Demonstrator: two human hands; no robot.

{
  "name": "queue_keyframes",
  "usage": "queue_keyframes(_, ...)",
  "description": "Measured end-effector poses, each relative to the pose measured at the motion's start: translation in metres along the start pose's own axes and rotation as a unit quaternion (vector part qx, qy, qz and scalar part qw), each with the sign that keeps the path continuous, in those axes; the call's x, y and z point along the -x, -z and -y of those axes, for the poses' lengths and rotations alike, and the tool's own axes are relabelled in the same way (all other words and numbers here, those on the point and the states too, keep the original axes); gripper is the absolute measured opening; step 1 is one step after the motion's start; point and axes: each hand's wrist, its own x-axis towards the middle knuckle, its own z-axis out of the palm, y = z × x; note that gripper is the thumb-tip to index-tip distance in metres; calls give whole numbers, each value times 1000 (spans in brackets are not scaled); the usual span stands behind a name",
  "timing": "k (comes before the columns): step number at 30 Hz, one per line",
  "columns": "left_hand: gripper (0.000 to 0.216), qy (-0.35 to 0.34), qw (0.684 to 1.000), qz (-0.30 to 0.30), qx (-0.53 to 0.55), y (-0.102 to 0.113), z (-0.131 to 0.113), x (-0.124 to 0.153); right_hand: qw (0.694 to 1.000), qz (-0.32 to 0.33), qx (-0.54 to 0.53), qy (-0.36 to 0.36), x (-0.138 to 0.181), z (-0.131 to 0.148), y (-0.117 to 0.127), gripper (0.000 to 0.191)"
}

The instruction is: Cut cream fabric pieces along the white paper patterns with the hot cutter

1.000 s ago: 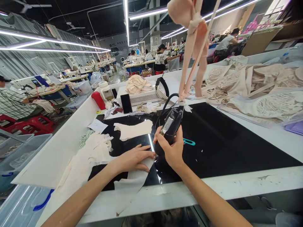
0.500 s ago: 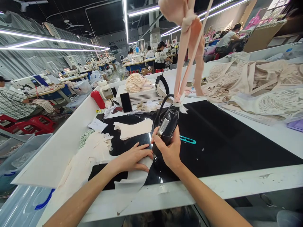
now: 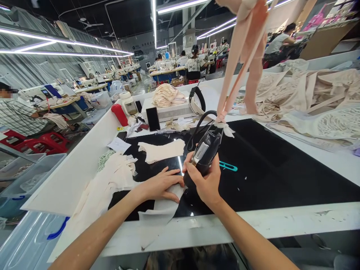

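My right hand [image 3: 206, 180] is wrapped round a black handheld electric cutter [image 3: 208, 146], which stands tilted over the black table surface. Its cord loops up behind it, and pale pink fabric strips [image 3: 236, 63] tied near its top run upward. The cutter's lower end is mostly hidden by my fingers. My left hand [image 3: 163, 185] lies flat with fingers apart on a pale fabric piece [image 3: 161, 213], just left of the cutter. Another cream fabric piece [image 3: 163, 150] lies farther back. A teal snap-off knife [image 3: 228, 166] rests right of my right hand.
Cream fabric [image 3: 112, 180] is heaped along the left. At the back are a phone [image 3: 153, 119], a red bottle [image 3: 119, 114] and a white vented box [image 3: 171, 115] bearing folded fabric. Beige garments [image 3: 317, 90] are piled right. People sit at sewing machines beyond.
My right hand and the cutter have shifted slightly right, and the hanging strips have swung right. My left hand stays flat on the fabric. The camera view has turned a little.
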Motion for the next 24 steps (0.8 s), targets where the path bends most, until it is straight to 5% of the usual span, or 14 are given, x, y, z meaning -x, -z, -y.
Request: queue_keyframes(24,56,-8,1000,-25,2,6,-3,-1,1000,11,1,-5,4,-5,-4,41)
